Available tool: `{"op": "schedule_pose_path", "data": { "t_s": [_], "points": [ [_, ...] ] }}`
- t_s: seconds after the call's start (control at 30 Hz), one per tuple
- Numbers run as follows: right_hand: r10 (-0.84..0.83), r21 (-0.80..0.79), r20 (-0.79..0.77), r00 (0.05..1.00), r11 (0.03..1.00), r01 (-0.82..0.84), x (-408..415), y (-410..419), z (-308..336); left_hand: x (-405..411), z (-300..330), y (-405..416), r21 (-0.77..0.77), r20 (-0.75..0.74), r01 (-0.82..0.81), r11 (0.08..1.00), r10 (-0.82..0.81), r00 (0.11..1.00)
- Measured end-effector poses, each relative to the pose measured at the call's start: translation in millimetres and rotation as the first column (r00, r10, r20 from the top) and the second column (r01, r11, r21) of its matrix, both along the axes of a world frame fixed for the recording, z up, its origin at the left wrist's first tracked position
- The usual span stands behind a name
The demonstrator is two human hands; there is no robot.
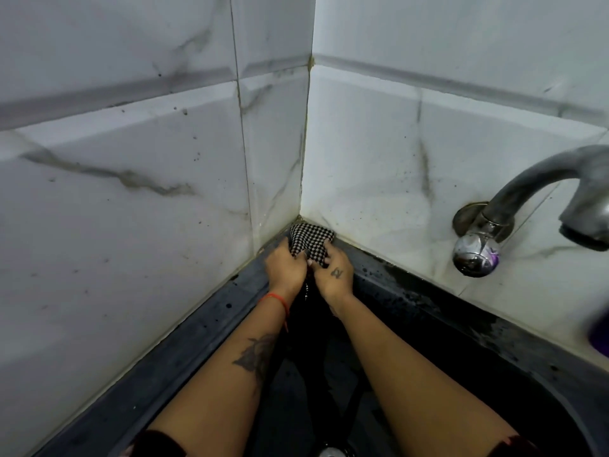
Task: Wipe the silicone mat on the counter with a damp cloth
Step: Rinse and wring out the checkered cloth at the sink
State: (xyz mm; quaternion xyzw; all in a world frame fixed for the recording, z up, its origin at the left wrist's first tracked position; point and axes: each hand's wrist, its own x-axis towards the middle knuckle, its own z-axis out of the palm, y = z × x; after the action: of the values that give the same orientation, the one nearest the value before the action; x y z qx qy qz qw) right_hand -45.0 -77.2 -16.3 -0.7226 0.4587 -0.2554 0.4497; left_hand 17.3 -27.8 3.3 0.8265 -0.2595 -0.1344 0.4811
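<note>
A black-and-white checked cloth (311,239) is bunched up in the far corner of a dark sink (428,311), where two tiled walls meet. My left hand (285,267) grips its left side and my right hand (333,271) grips its right side, both with fingers curled into the fabric. Drops of water hang below the cloth between my wrists. No silicone mat is in view.
A metal tap (540,179) with a round chrome knob (474,255) juts from the right wall, above the sink's right side. White marbled tiles close in on the left and back. A purple thing (601,328) shows at the right edge.
</note>
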Motion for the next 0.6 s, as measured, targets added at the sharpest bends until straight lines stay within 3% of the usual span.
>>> {"op": "schedule_pose_path", "data": {
  "t_s": [0.13,0.27,0.4,0.6],
  "points": [
    [-0.028,0.058,0.030,0.999,0.998,0.026,-16.7,10.9,7.7,-15.5,6.5,12.4,-0.098,-0.158,0.024,0.995,-0.039,0.987],
    [-0.050,0.081,0.067,0.997,0.996,0.044,-41.8,26.2,15.6,-34.9,11.3,26.2,-0.193,-0.389,-0.015,0.981,-0.062,0.919],
    [-0.078,0.132,0.159,0.984,0.990,0.057,-77.3,45.3,26.5,-63.0,30.6,49.8,-0.316,-0.670,-0.110,0.942,-0.140,0.729],
    [-0.104,0.240,0.320,0.942,0.970,0.026,-142.8,75.8,40.4,-105.8,49.2,101.0,-0.330,-0.787,0.045,0.943,-0.301,0.538]
  ]
}}
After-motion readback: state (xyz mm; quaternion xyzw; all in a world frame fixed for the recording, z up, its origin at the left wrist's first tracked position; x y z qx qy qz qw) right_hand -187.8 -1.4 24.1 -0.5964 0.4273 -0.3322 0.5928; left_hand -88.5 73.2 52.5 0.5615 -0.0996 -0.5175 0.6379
